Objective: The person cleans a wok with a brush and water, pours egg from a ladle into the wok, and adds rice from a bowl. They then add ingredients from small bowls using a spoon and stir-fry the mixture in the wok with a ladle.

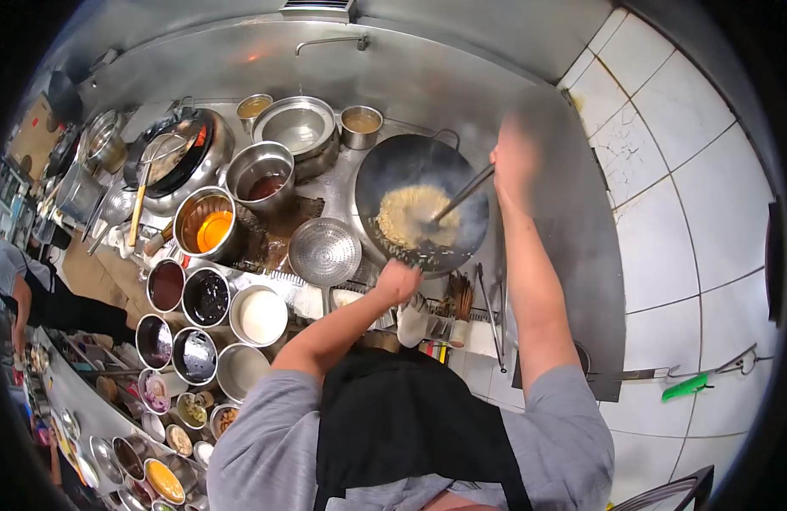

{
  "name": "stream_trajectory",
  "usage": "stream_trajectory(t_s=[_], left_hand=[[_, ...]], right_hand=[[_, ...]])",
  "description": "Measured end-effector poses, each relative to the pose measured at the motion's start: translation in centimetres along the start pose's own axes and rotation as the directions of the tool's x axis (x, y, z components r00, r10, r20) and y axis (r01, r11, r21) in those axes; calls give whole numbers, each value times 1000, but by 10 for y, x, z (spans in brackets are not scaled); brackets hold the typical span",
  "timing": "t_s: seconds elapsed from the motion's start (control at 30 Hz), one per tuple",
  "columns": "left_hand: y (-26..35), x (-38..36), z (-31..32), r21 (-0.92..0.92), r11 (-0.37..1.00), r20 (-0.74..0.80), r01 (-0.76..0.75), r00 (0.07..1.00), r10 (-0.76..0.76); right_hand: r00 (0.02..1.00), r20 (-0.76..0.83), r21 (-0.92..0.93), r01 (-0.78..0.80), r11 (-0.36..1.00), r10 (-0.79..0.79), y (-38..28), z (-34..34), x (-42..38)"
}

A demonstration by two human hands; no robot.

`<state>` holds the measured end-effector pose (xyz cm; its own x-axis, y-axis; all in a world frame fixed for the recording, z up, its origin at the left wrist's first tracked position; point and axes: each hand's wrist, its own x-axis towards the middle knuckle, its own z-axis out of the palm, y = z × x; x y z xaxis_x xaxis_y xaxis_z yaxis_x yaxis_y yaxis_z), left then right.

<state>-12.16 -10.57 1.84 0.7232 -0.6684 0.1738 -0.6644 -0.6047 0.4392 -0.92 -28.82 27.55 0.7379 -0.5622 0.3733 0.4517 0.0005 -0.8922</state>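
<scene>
A dark round wok point(381, 170) sits on the stove, with pale, grain-like food point(406, 209) in its middle and some steam over it. My left hand point(399, 281) is closed at the wok's near edge; the part it grips is hidden under the fingers. My right hand point(514, 166), partly blurred, is above the wok's right side and closed round the handle of a long ladle point(466, 192). The ladle slants down to the left, and its head is in the food, so its shape is hard to see. Left of the wok lies a perforated strainer point(324, 252).
Metal pots point(261, 175) and a lidded-looking pan point(295, 128) stand left of the wok, below a tap point(334, 40). Several sauce containers point(259, 315) fill the lower left. Brushes or sticks point(460, 296) stand at the front edge. Another person point(36, 289) is at far left.
</scene>
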Motion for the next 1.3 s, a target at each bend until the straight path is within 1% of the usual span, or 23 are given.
stream_trajectory(t_s=[0.07, 0.13, 0.17, 0.2, 0.27, 0.33, 0.4, 0.47, 0.5, 0.6, 0.63, 0.67, 0.73, 0.8, 0.87, 0.93, 1.0, 1.03, 1.07, 1.1, 1.13, 1.2, 1.3], left_hand=[[25, -30, -23, -69, 995, 382, 70, 923, -38], [33, -71, -27, -177, 973, 239, -151, 952, 191], [37, -72, -43, -119, 978, 282, -173, 938, 201], [36, -56, -56, -122, 977, 282, -174, 938, 202], [27, -9, -76, -80, 996, 367, 29, 930, 3], [-6, 9, -31, -2, 998, 34, -65, 997, 65], [-8, 1, -2, 7, 999, 20, -33, 999, 33], [15, -30, -10, -53, 998, 325, -37, 944, 53], [24, -53, -15, -115, 993, 380, -33, 922, 74], [41, -51, -57, -126, 991, 406, -38, 910, 86], [43, -39, -67, -79, 995, 396, -56, 915, 83], [35, -15, -64, -75, 997, 336, 20, 942, 7], [8, 12, -24, -6, 997, 9, -73, 997, 74], [-1, 8, 5, 38, 999, 83, 28, 996, -31], [16, -26, -7, 35, 999, 333, 1, 943, -13], [38, -63, -37, -107, 994, 515, 35, 857, 26], [47, -69, -54, -34, 969, 229, -245, 942, 246], [51, -46, -67, -62, 997, 393, -39, 918, 60], [45, -23, -62, -102, 993, 368, 59, 930, -17], [31, 0, -41, -46, 997, 232, 62, 971, -50], [20, 10, -17, -11, 1000, -20, -11, 1000, 11], [13, 15, 13, 20, 994, 28, 109, 994, -109], [52, -29, -2, -28, 997, 388, 74, 920, -57]], right_hand=[[995, -29, 10, 97, 995, -97, -9, -8, 22], [997, -21, -1, 71, 997, -71, -41, -7, 18], [998, -13, 3, 67, 998, -67, -54, -5, 11], [998, -3, 10, 60, 998, -60, -59, -2, 6], [999, 9, -19, 36, 999, -36, -39, 4, -7], [998, -2, 5, 65, 998, -65, 4, 9, -13], [993, -46, -15, 107, 994, -108, 14, 4, 5], [986, -23, 61, 164, 985, -163, -3, 3, 24], [993, 36, 75, 110, 991, -113, -26, 4, 22], [995, 75, 51, 65, 997, -69, -71, 10, 0], [997, -1, -29, 71, 997, -71, -74, 17, -13], [998, -3, -24, 62, 998, -62, -56, 18, -17], [991, -2, -59, 130, 990, -130, 5, 12, -9], [989, -8, -55, 145, 988, -146, 22, 4, 3], [992, -4, 62, 124, 990, -124, 1, 6, 27], [992, 48, 74, 114, 991, -118, -38, 3, 20], [986, 163, 58, 34, 998, -43, -63, -4, 7], [998, 53, -40, 33, 999, -31, -67, 2, -6], [999, 48, -40, 11, 999, -9, -48, -1, -10], [997, 23, -56, 76, 996, -75, -17, -3, -4], [989, 3, -70, 149, 986, -149, 15, -4, 8], [974, 17, -55, 226, 973, -225, 41, -17, 28], [987, 80, 116, 130, 985, -140, -9, -21, 29]])
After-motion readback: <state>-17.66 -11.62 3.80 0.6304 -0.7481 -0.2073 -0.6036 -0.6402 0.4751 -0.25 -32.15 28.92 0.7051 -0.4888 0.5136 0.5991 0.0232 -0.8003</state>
